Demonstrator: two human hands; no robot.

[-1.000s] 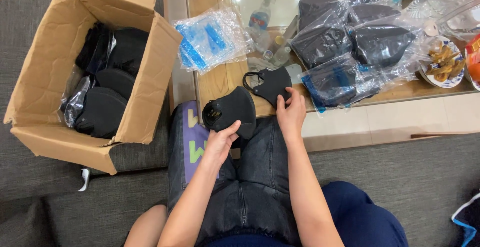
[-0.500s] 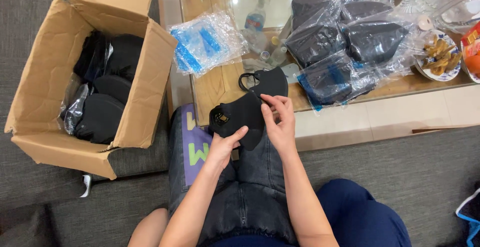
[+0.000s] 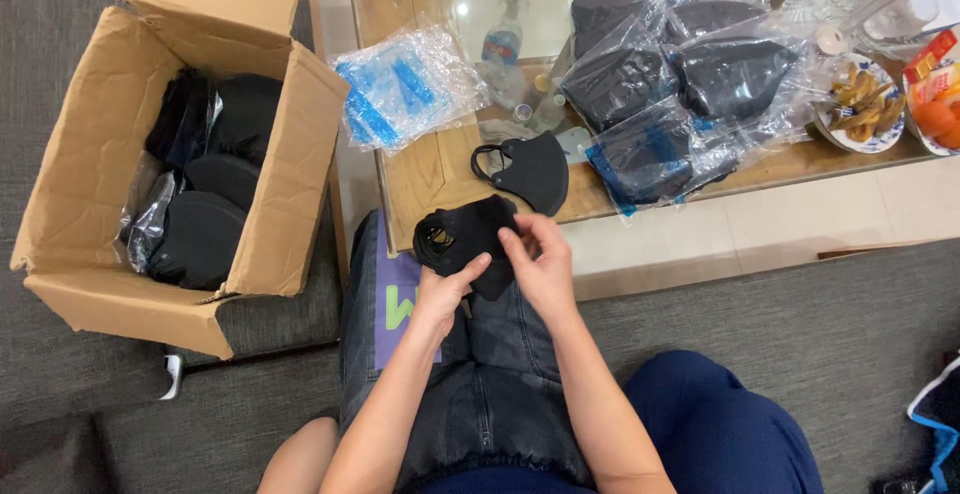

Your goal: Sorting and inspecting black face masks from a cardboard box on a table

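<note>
Both my hands hold a folded black face mask (image 3: 470, 237) above my knee, just in front of the table edge. My left hand (image 3: 447, 292) grips it from below, thumb against the fabric. My right hand (image 3: 540, 257) pinches its right side with the fingertips. A second black mask (image 3: 532, 171) with ear loops lies flat on the wooden table (image 3: 425, 174) just beyond, apart from both hands.
An open cardboard box (image 3: 270, 194) at my left holds bagged black masks. On the table lie a pack of clear bags with blue strips (image 3: 405, 84), a heap of bagged black masks (image 3: 690, 84), small bottles and snack plates (image 3: 865, 104). Grey carpet surrounds me.
My right hand has come off the mask on the table and joined the left hand on the held mask, which has been drawn toward my knee and folded smaller.
</note>
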